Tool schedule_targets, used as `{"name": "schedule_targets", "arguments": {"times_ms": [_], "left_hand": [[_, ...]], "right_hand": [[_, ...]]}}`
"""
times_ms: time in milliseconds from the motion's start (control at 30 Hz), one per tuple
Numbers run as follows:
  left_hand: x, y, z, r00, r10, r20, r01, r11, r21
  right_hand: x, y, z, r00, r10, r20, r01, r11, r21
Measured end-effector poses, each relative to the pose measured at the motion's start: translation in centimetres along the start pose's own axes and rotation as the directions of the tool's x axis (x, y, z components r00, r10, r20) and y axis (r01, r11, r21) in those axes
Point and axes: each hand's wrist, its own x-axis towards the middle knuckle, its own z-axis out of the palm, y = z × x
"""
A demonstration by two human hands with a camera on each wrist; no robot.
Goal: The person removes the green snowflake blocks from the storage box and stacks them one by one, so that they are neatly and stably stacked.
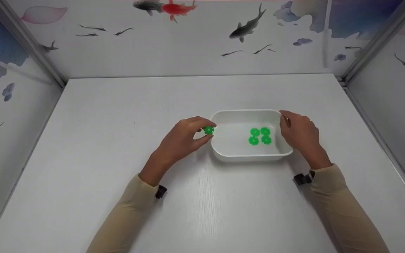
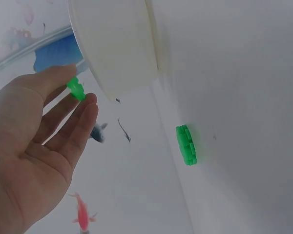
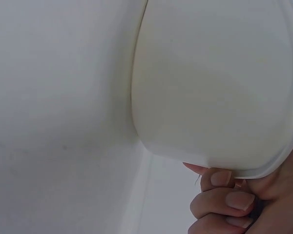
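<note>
A white tub (image 1: 248,155) with rounded corners stands on the table. Inside it, toward the right, lie several green flower-shaped pieces (image 1: 254,132). My left hand (image 1: 183,137) is at the tub's left rim and pinches another green flower-shaped piece (image 1: 209,130) between thumb and fingertips; the left wrist view shows this held piece (image 2: 76,88) too. One more green piece (image 2: 186,145) lies on the table surface near that hand in the left wrist view; I cannot make it out in the head view. At the opposite end, my right hand (image 1: 301,131) grips the tub's right rim with curled fingers.
The white table (image 1: 118,105) is bounded by panels at the back, left and right, printed with fish and leaves. Metal frame posts (image 1: 367,38) run up the corners. Black straps (image 1: 161,192) show at both sleeve cuffs.
</note>
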Motion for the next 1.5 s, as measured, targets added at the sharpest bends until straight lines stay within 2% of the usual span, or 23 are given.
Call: {"name": "schedule_targets", "arguments": {"times_ms": [400, 567, 733, 900, 1167, 1300, 1500], "left_hand": [[-0.8, -1.0, -0.8, 1.0, -0.025, 0.003, 0.025, 1.0, -0.005], [-1.3, -1.4, -1.4, 0.998, -0.058, 0.008, 0.058, 0.998, 0.007], [-1.9, -2.0, -2.0, 0.994, -0.11, 0.024, 0.108, 0.992, 0.058], [-2.5, -2.4, -2.3, 0.979, -0.19, 0.07, 0.182, 0.977, 0.108], [-2.8, -3.0, -2.6, 0.936, -0.312, 0.162, 0.286, 0.944, 0.164], [-2.9, -3.2, -2.6, 0.926, -0.329, 0.183, 0.3, 0.939, 0.169], [-3.0, -3.6, -2.4, 0.926, -0.319, 0.203, 0.285, 0.942, 0.18]], "right_hand": [[-0.1, 0.1, -0.3, 1.0, 0.003, 0.008, -0.003, 1.0, 0.005], [-0.1, 0.1, -0.3, 1.0, 0.004, 0.01, -0.004, 1.0, 0.009], [0.0, 0.1, -0.2, 1.0, 0.005, 0.018, -0.005, 1.0, 0.018], [0.0, 0.1, -0.2, 1.0, 0.006, 0.024, -0.007, 1.0, 0.019], [0.0, 0.3, -0.2, 1.0, 0.012, 0.025, -0.012, 1.0, 0.01], [0.0, 0.2, -0.2, 1.0, 0.002, 0.013, -0.002, 1.0, 0.01], [0.0, 0.1, -0.2, 1.0, -0.007, 0.0, 0.007, 1.0, 0.011]]}}
